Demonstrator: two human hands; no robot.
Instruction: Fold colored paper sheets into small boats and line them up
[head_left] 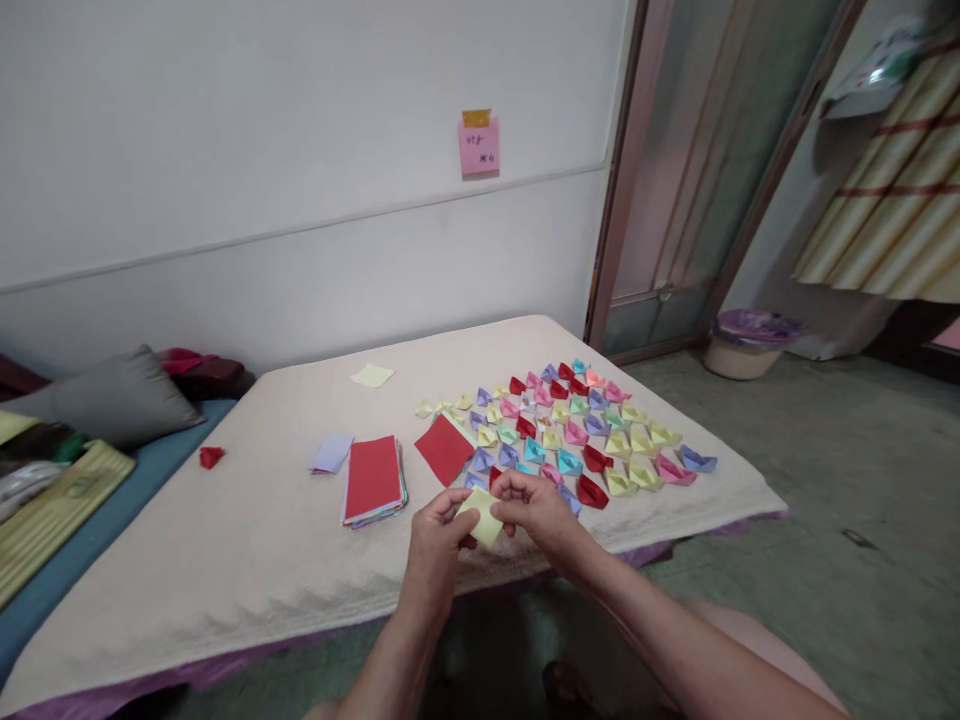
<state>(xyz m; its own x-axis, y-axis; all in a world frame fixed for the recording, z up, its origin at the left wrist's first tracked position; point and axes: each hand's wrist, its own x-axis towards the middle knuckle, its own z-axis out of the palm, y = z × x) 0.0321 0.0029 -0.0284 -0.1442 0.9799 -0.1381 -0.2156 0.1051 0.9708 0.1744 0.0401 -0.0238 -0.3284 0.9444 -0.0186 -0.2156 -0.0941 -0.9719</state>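
A small folded piece of pale yellow paper [484,516] is held up near the front edge of the table. My left hand [437,532] pinches its left side with thumb and fingers, and my right hand [536,515] grips its right side. Just beyond my hands lies a red paper sheet [444,449]. To the left of it sits a stack of coloured paper [374,478] with a red sheet on top. Rows of small folded paper boats [570,462] in several colours spread across the right part of the table.
The table [285,560] has a cream cloth. On it lie a lilac paper [331,454], a yellow sheet [373,375] and a red folded piece [211,457]. A grey cushion [112,390] is at left; a lined bin [750,345] stands on the floor at right.
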